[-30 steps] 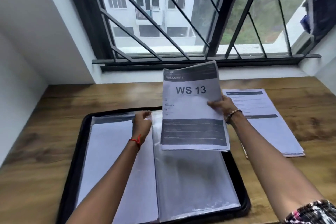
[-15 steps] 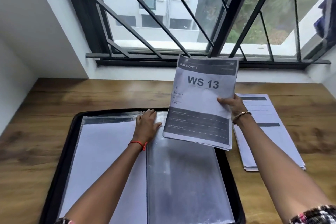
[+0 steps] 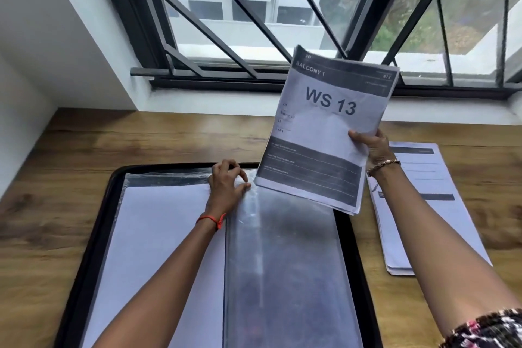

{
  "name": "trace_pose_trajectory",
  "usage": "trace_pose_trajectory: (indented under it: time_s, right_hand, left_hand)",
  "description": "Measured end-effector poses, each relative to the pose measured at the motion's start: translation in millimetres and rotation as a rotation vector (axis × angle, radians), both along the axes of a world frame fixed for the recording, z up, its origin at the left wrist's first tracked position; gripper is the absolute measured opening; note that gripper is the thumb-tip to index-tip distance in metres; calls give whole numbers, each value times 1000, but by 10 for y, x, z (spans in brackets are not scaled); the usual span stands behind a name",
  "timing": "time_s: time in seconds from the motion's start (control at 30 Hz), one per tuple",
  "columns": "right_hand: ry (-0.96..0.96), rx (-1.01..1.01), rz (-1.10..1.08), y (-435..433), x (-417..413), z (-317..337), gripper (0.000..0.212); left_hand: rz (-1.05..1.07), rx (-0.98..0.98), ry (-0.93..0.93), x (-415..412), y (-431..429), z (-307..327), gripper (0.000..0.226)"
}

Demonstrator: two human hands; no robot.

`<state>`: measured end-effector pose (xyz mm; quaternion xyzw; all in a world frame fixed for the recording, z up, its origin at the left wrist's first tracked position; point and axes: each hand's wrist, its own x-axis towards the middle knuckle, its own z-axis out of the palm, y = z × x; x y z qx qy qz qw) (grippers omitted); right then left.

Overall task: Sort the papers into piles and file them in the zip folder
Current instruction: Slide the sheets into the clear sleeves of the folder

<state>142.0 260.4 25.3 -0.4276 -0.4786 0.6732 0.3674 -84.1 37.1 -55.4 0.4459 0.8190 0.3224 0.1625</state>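
At a wooden desk beneath a barred window, a person files paperwork into a black zip folder that lies open and flat. The right hand grips a thick sheaf of papers, its top sheet headed "Balcony 1" and "WS 13", thumb on the face and fingers behind. It holds the sheaf upright and tilted in the air above the folder's far right corner. The left hand, fingers curled, pinches the top edge of the empty clear sleeve near the folder's spine, apparently to open its mouth. The filing looks partly done: the left-hand sleeve already holds white sheets, while the one on the right shows only glare and dark backing. The sheaf in hand has not yet entered a sleeve, and its lower corner hangs just above the plastic. A second pile of printed papers lies on the desk just to the right of the folder, not yet filed. The folder would also need zipping shut once everything is inside.
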Motion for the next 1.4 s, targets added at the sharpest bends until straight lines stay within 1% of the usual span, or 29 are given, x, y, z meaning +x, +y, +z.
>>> trace_pose_trajectory:
  time_s: [0.03, 0.07, 0.1, 0.23, 0.27, 0.37, 0.5, 0.6, 0.73, 0.87, 0.93, 1.07, 1.17, 1.27, 1.33, 1.4]
  right_hand:
    - [15, 16, -9, 35, -50, 29, 79]
    - [26, 35, -10, 60, -101, 66, 81]
    - [36, 52, 3, 85, -155, 97, 77]
    - [25, 113, 37, 151, -385, 254, 36]
    - [16, 128, 47, 175, -435, 281, 32]
    - [-47, 203, 96, 246, -588, 348, 32]
    - [-175, 331, 161, 283, -791, 455, 33]
    - [-250, 403, 228, 345, -909, 530, 33]
    - [-293, 479, 296, 364, -1060, 620, 30]
    - [-332, 462, 358, 312, -1258, 618, 25]
    - [-359, 452, 386, 279, -1357, 595, 27]
    - [-406, 501, 439, 162, -1555, 571, 28]
    - [-438, 550, 432, 97, -1684, 518, 31]
    - [-457, 529, 427, 42, -1768, 443, 27]
    - [-472, 509, 411, 24, -1798, 388, 35]
    - [-469, 499, 396, 29, -1812, 342, 33]
  left_hand:
    - [-24, -3, -23, -15, 3, 17, 13]
    - [-47, 0, -51, -26, 6, 39, 13]
    - [-61, 8, -88, -35, 3, 63, 13]
    - [-79, 72, -218, -63, -29, 175, 6]
    - [-86, 95, -235, -65, -38, 189, 5]
    - [-67, 174, -256, -49, -77, 182, 7]
    - [-53, 239, -196, -19, -109, 110, 2]
    - [-26, 276, -181, -12, -134, 89, 6]
    - [-36, 305, -185, -33, -160, 81, 9]
    - [-41, 290, -207, -31, -148, 129, 6]
    - [-37, 273, -212, -27, -121, 166, 5]
    - [-27, 212, -203, -32, -68, 219, 4]
    - [-41, 195, -171, -27, -46, 242, 4]
    - [-33, 178, -150, -22, -24, 225, 4]
    - [-20, 159, -148, -23, -13, 199, 5]
    - [-25, 146, -122, -21, -4, 166, 8]
